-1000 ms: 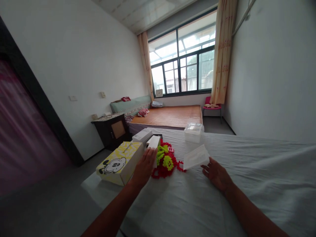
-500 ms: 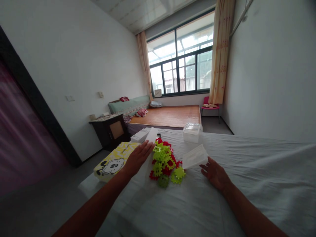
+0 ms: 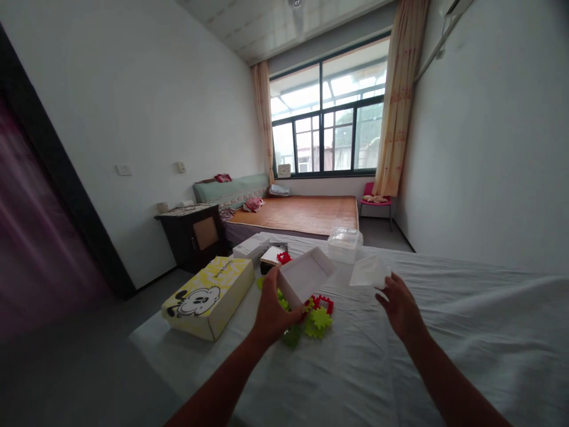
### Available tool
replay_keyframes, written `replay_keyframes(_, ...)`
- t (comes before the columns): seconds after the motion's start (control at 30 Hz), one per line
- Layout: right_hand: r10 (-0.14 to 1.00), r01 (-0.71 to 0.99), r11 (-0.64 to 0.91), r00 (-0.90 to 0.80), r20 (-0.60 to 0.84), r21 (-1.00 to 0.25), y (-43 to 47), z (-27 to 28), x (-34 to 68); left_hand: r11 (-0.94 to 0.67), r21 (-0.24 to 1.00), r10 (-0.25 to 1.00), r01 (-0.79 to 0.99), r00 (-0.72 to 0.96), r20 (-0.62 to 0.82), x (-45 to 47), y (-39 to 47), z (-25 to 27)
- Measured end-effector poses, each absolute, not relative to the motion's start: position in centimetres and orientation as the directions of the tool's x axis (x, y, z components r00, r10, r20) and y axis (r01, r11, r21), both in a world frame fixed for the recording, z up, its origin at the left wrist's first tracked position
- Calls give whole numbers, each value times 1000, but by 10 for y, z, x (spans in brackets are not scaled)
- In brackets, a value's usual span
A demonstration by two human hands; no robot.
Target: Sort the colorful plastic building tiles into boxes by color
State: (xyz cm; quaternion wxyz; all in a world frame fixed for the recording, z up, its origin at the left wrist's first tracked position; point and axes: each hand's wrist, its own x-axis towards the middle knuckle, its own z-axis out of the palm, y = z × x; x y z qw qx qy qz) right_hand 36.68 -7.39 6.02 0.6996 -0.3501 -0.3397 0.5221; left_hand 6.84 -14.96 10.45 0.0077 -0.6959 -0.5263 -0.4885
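My left hand (image 3: 272,317) is closed on a shallow white box (image 3: 306,276), gripping it by its near left side and tilting its inside toward me. The box is over a pile of plastic gear pieces and hides much of it. Lime-green gear pieces (image 3: 319,322) and a red gear piece (image 3: 324,303) show at its near edge. To the right, my right hand (image 3: 402,305) pinches the edge of a thin, translucent white plastic lid (image 3: 368,271), held tilted above the sheet. A clear plastic container (image 3: 344,246) stands behind the lid.
A yellow-and-white cartoon box (image 3: 200,302) lies at the left of the white-sheeted surface (image 3: 355,373). Behind it are a white box (image 3: 246,246) and a small black-and-white box (image 3: 273,256). Beyond stand a bed (image 3: 302,212) and a dark cabinet (image 3: 200,228).
My left hand has turned and moved right and nearer with the white box, now over the gear pile. My right hand has carried the plastic lid slightly right, away from the pile.
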Motion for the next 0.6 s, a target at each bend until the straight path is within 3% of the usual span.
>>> replay_keyframes(0.1,904,-153,391,250,347,-908,-85,96,375,-473,603,789,643,5,614,116,-152,68)
replay_keyframes(0.17,886,71,454,70,458,-888,-98,117,375,-464,631,809,621,6,588,135,-151,48)
replay_keyframes(0.27,844,284,528,-283,456,-801,-115,132,361,-418,681,839,601,-31,543,145,-147,30)
replay_keyframes(0.33,797,372,588,-419,436,-718,-120,129,346,-411,689,847,597,-30,531,145,-146,25)
replay_keyframes(0.47,757,507,652,-477,448,-563,-115,113,326,-415,672,844,614,-16,536,141,-146,23)
replay_keyframes(0.6,787,603,616,-437,436,-507,-107,104,328,-420,635,826,649,-17,564,140,-148,20)
